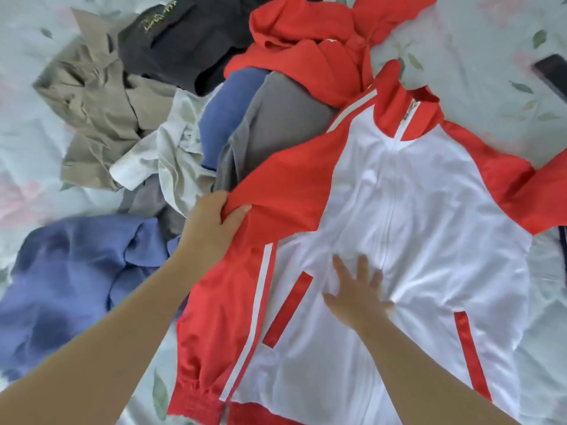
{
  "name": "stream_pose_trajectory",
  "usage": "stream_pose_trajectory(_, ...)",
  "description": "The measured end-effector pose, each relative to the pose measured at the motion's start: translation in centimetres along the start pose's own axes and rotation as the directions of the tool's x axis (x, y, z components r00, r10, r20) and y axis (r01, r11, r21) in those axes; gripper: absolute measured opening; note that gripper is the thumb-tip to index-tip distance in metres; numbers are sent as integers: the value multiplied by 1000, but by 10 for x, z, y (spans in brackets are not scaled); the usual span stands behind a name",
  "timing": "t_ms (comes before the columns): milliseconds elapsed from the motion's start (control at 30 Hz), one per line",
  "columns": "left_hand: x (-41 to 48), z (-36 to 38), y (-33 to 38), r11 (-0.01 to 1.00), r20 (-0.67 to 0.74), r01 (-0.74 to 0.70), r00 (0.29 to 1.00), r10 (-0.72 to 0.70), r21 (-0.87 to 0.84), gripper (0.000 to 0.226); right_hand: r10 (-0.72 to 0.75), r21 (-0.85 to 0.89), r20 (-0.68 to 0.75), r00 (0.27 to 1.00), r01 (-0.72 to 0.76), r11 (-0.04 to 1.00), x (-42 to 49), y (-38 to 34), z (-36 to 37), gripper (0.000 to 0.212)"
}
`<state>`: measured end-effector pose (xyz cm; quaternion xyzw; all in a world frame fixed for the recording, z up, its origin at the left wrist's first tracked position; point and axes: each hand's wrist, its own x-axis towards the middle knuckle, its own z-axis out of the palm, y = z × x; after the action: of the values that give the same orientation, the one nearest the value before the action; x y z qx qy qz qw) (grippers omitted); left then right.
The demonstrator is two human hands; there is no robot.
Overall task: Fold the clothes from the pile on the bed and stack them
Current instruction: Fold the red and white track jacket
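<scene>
A red and white zip jacket [423, 210] lies front-up and spread out on the bed, collar at the far end. My left hand [211, 225] grips a fold of its red left sleeve at the elbow, with the sleeve bent back along the jacket's side. My right hand [357, 289] lies flat with fingers apart on the white front, just left of the zip. The pile of unfolded clothes [233, 118] sits beyond and left of the jacket: a red hoodie [306, 41], grey, blue, cream, khaki and black pieces.
A crumpled blue garment [70, 280] lies apart at the left, under my left forearm. A dark phone-like object [552, 75] rests at the right edge. The pale floral bedsheet [478, 35] shows at the far right and far left.
</scene>
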<state>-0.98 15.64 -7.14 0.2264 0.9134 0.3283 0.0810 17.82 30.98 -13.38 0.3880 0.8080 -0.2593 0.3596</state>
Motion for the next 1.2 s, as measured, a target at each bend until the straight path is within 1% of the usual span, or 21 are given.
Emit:
stream_pose_trajectory(67,12,-21,2,998,-126,-56,990,56,9,17,10,-8,24,1000,-10,1000,1,1,-3,75)
stream_pose_trajectory(100,14,-25,1,999,-81,-38,996,37,-14,22,17,-11,35,999,-17,1000,1,0,-4,75)
stream_pose_trajectory(133,12,-26,0,999,53,4,999,-2,-47,35,23,-14,42,999,-22,1000,0,-1,-5,76)
stream_pose_trajectory(200,-4,-17,-8,997,394,72,917,-54,-29,65,25,-19,48,999,-25,1000,-1,-3,-5,75)
stream_pose_trajectory(267,-30,-3,-22,987,553,-32,831,-61,156,88,22,-12,50,999,-21,1000,-1,-2,-5,75)
stream_pose_trajectory(333,-56,2,-37,865,520,-208,852,-70,457,98,21,-12,47,999,-20,1000,-1,-2,-4,76)
stream_pose_trajectory(367,-66,5,-42,802,473,-220,877,-87,555,99,21,-16,46,999,-20,1000,-1,-2,-3,76)
stream_pose_trajectory(433,-82,10,-51,746,373,-154,918,-134,648,89,20,-25,43,999,-19,1000,0,-1,-2,76)
stream_pose_trajectory(533,-91,9,-61,730,376,-55,882,-284,681,66,17,-32,39,999,-16,999,0,-1,0,77)
stream_pose_trajectory(600,-99,11,-64,723,493,-234,854,-168,651,65,18,-36,40,999,-16,999,1,-1,0,78)
stream_pose_trajectory(667,-106,11,-54,663,686,-483,725,-63,572,75,15,-32,40,999,-14,999,1,-1,0,79)
stream_pose_trajectory(733,-115,12,-44,671,749,-625,644,155,398,63,10,-30,47,999,-8,1000,1,0,0,80)
stream_pose_trajectory(800,-118,17,-38,822,601,-530,732,320,207,36,8,-32,58,998,-6,999,3,1,0,81)
stream_pose_trajectory(833,-117,22,-36,910,495,-390,824,276,142,30,8,-32,64,998,-6,999,3,2,-1,81)
stream_pose_trajectory(867,-114,25,-36,963,382,-218,913,144,159,28,7,-32,69,998,-5,999,4,3,0,82)
stream_pose_trajectory(900,-111,27,-38,975,286,-39,958,-26,220,30,5,-32,74,997,-3,999,4,3,0,82)
stream_pose_trajectory(933,-109,29,-41,941,247,107,950,-192,323,36,2,-33,79,997,0,999,5,4,0,83)
stream_pose_trajectory(967,-109,32,-46,876,275,154,912,-304,456,45,-2,-33,83,997,4,999,6,4,0,84)
stream_pose_trajectory(1033,-108,37,-54,795,393,92,832,-393,600,62,-6,-30,88,996,9,999,8,5,1,85)
stream_pose_trajectory(1100,-107,38,-57,837,479,119,774,-415,534,61,-5,-29,89,996,8,1000,10,6,3,86)
stream_pose_trajectory(1200,-103,27,-52,925,530,152,782,-328,348,31,-13,-31,82,997,15,999,13,8,4,89)
